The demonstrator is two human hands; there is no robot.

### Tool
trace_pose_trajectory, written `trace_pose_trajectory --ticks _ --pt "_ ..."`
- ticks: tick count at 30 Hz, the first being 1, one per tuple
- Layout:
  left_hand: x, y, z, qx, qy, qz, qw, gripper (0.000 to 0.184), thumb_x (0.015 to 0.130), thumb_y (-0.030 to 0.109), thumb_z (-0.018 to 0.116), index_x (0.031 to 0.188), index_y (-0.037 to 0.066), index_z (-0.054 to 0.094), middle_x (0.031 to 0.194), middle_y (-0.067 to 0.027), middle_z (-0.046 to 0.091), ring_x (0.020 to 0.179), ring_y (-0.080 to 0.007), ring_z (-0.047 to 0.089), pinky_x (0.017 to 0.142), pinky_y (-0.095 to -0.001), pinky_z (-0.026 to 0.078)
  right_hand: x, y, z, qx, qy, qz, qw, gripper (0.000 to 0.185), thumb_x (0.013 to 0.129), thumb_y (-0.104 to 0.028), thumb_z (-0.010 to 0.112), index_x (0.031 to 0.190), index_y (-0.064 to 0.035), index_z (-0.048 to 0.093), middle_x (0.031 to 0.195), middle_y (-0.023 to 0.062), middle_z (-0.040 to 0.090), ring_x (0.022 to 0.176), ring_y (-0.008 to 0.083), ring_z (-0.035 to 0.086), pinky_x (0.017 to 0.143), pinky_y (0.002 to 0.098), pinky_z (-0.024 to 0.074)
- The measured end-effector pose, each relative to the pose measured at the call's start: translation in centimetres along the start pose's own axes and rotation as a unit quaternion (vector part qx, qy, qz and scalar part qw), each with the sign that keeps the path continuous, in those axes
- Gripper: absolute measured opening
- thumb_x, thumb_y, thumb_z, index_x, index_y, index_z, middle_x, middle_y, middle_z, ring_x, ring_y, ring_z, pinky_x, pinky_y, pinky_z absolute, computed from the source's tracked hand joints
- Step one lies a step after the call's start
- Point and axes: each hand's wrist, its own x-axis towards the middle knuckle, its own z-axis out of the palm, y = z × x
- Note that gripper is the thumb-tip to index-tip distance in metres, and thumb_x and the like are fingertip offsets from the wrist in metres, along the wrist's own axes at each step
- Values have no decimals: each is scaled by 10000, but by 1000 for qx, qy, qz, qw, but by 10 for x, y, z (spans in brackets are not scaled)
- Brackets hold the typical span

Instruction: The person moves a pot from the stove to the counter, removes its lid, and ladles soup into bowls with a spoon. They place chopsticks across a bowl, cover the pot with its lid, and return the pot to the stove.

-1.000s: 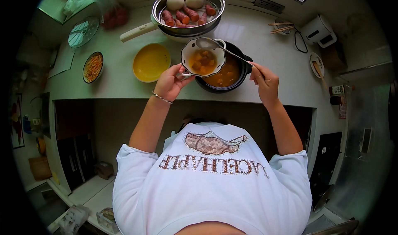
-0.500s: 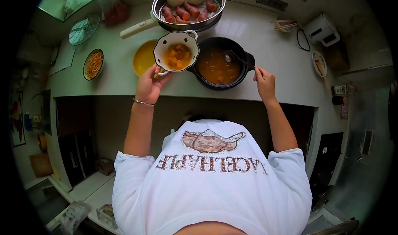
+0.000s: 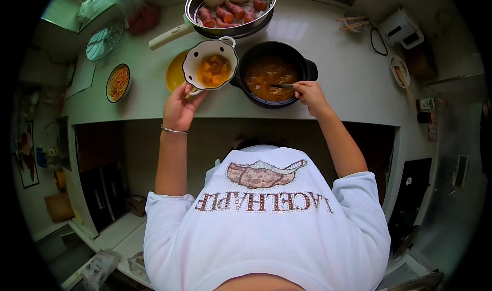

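Observation:
My left hand (image 3: 181,104) grips a white two-handled bowl (image 3: 193,60) by its near handle. Orange chunks in broth (image 3: 213,70) lie in this bowl, which is held partly over a yellow bowl (image 3: 175,74). To its right stands a black pot (image 3: 262,49) of brownish-orange soup (image 3: 269,73). My right hand (image 3: 310,94), closed at the pot's right rim, holds a spoon (image 3: 282,86) by its handle. The spoon's head is sunk in the soup and hidden.
Behind stands a pan (image 3: 190,6) with two pale round items and several sweet potato pieces. A bowl of orange shreds (image 3: 118,83) and a glass lid (image 3: 104,41) are at left. To the right are a bowl with chopsticks (image 3: 353,23), a white appliance (image 3: 401,32) and a plate (image 3: 400,69).
My right hand has moved left and the spoon's head has gone down into the soup. The white bowl has shifted slightly left and tilts a little more.

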Motion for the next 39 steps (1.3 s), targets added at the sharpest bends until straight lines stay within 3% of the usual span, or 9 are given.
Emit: trace_pose_trajectory --ticks 8,13,17,21,32,37,39 --pt "3 -1 7 3 -10 -8 1000 124 888 91 425 776 42 446 710 -3 435 734 -150 505 859 -418 484 -4 6 -6 143 -15 62 988 128 840 -116 513 866 2 556 602 5 500 437 44 355 389 191 250" --pt "9 -7 8 -4 -39 -25 999 149 900 102 399 778 23 433 710 -21 445 767 -176 512 907 -422 450 -15 8 -13 191 -11 44 981 113 848 -107 500 829 -2 537 602 4 490 432 36 335 378 181 231" --pt "9 -12 21 13 -34 -27 999 145 880 90 432 739 62 451 716 -2 446 750 -137 495 841 -399 483 -21 9 -27 214 1 27 976 113 852 -104 492 787 -16 519 598 3 482 430 28 321 371 176 216" --pt "15 -16 22 7 -61 -44 997 123 889 85 398 799 17 448 715 -18 436 758 -161 500 907 -444 446 -27 8 -43 206 29 25 978 113 851 -102 491 778 -20 515 597 3 480 427 25 315 369 174 211" --pt "18 -27 53 61 -32 -57 996 145 892 71 385 767 19 436 757 -17 431 781 -150 496 904 -447 448 -63 -49 -70 195 48 -11 980 122 854 -95 488 745 -41 473 562 -19 455 399 16 311 344 157 225" --pt "23 -37 49 59 -28 -60 996 164 896 82 392 751 21 441 772 -25 456 810 -180 522 902 -441 450 -80 -87 -69 198 -10 -33 980 147 849 -78 475 900 46 533 563 -7 459 413 26 315 351 165 230" --pt "24 -42 49 52 -22 -81 995 161 894 87 402 759 17 454 774 -32 473 828 -209 538 901 -437 450 -81 -96 -57 197 -7 -39 980 150 850 -81 482 891 50 540 562 -5 461 417 27 318 353 165 229"
